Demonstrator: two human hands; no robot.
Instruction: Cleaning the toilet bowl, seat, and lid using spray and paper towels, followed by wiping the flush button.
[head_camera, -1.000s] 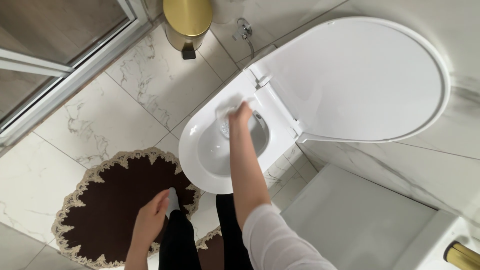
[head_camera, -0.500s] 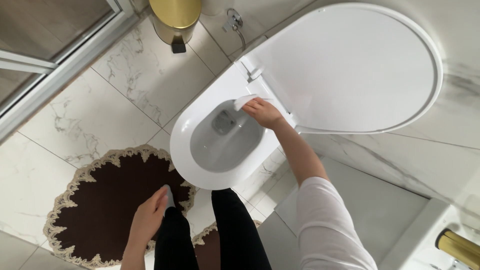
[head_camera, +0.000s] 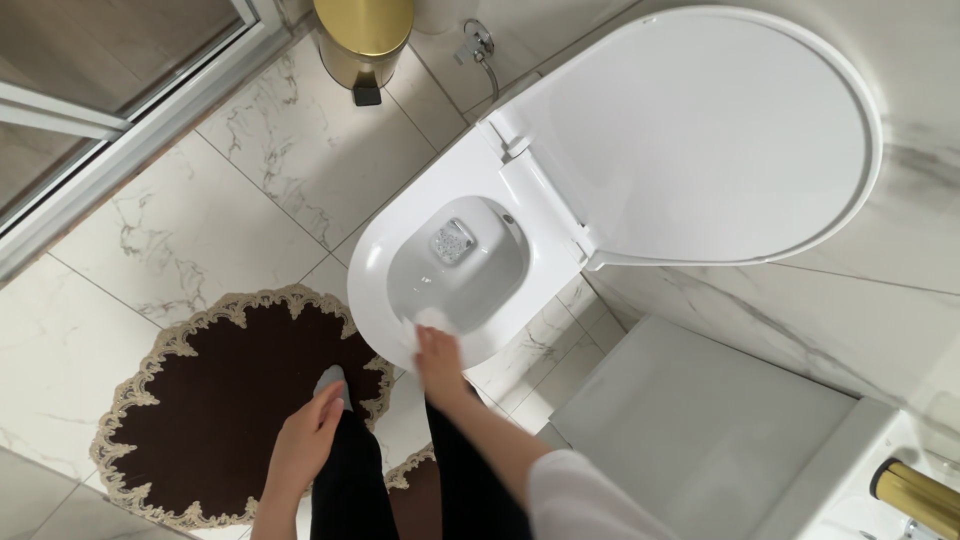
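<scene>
Head view, looking straight down on a bathroom floor (head_camera: 230, 150) of white marbled tile. Right hand (head_camera: 437, 355) closed over a small white wipe (head_camera: 432, 319), pressed to the front rim of the white toilet bowl (head_camera: 375, 270), at the edge nearest the legs. Left hand (head_camera: 312, 432) hanging loose beside the left thigh, fingers lightly curled; whether anything is held cannot be told. Toilet lid (head_camera: 700, 140) raised, standing open behind the bowl. Small patterned object (head_camera: 452, 241) visible at the bottom of the bowl. Brown round mat (head_camera: 230, 400) with pale lace border on the floor, just beside the bowl's front edge. Gold pedal bin (head_camera: 365, 40) at the floor's far edge, well apart from the hands. White cabinet top (head_camera: 700, 430) to the right.
</scene>
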